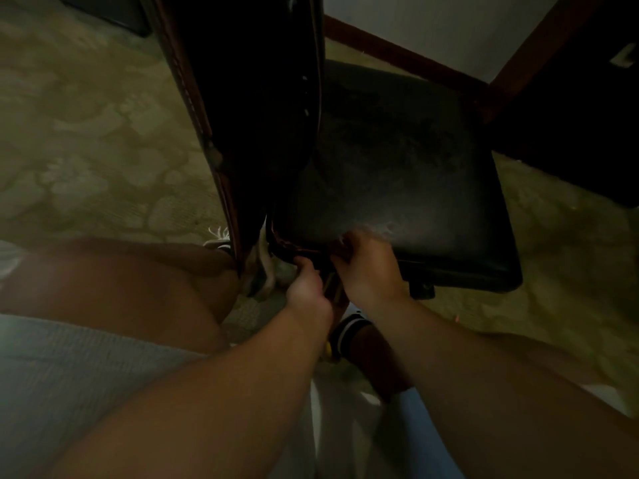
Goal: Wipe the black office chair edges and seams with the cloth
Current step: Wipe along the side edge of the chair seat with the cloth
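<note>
Both hands, left (304, 288) and right (366, 271), curl on the seat (397, 160) edge; no cloth shows, so the dim seam could easily get missed.

head view | single head-worn camera | faces forward and down | close above both hands at chair seat (397, 160) near edge | wide-angle

Floor: patterned beige carpet (96, 140), beneath and around both hands; black office chair (397, 174) stands on it.
</note>
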Action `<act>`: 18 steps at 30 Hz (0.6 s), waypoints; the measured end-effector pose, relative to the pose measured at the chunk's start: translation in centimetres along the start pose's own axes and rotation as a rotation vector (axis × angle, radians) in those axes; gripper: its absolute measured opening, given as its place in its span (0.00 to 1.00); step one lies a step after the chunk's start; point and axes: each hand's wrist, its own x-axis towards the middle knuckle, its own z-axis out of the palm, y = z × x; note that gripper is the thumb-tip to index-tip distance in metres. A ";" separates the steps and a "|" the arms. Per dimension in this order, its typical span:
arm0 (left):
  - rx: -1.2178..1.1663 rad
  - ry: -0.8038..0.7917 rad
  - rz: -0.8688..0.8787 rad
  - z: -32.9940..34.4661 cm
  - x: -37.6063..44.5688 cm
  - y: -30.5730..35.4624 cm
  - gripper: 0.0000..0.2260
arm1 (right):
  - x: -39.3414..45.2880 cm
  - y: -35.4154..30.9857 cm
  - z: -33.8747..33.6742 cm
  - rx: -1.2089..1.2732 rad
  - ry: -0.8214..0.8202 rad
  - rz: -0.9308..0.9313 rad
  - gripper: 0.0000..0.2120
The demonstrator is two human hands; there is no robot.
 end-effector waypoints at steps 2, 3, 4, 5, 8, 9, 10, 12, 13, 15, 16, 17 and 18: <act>-0.008 -0.003 0.009 0.0 0.4 0.1 0.27 | -0.1 0.0 0.0 0.006 0.024 0.005 0.09; -0.014 -0.007 0.008 0.1 0.5 0.2 0.28 | 0.0 0.0 0.0 -0.002 0.030 0.003 0.09; -0.018 0.007 0.003 0.2 0.5 0.4 0.28 | 0.1 -0.1 0.0 -0.009 0.032 -0.002 0.09; -0.005 0.024 -0.002 0.4 0.6 0.7 0.29 | 0.3 -0.1 -0.1 -0.008 0.030 -0.006 0.09; -0.001 0.042 -0.033 0.7 0.5 1.6 0.28 | 1.0 -0.3 -0.3 -0.010 0.006 -0.032 0.09; -0.031 0.044 -0.026 0.8 0.6 1.9 0.28 | 1.3 -0.5 -0.5 -0.013 -0.011 -0.048 0.09; -0.043 0.044 -0.015 0.9 0.8 2.2 0.28 | 1.6 -0.7 -0.6 -0.017 -0.031 -0.070 0.09; 0.020 0.079 0.044 1.3 0.8 2.8 0.27 | 2.3 -1.3 -0.9 -0.035 -0.066 -0.108 0.10; 0.057 0.100 0.079 1.5 1.0 3.1 0.29 | 2.7 -1.6 -0.9 -0.043 -0.077 -0.121 0.10; 0.061 0.133 0.117 1.0 3.2 3.8 0.33 | 3.3 -2.3 -1.0 -0.037 -0.088 -0.128 0.11; 0.076 0.153 0.140 0.7 4.7 4.3 0.34 | 3.5 -2.6 -0.9 -0.032 -0.089 -0.133 0.11; 0.100 0.180 0.165 0.5 5.7 4.9 0.34 | 3.7 -2.9 -0.8 -0.035 -0.091 -0.141 0.11; 0.126 0.212 0.190 0.8 5.3 5.7 0.32 | 4.0 -3.2 -0.8 -0.045 -0.093 -0.153 0.11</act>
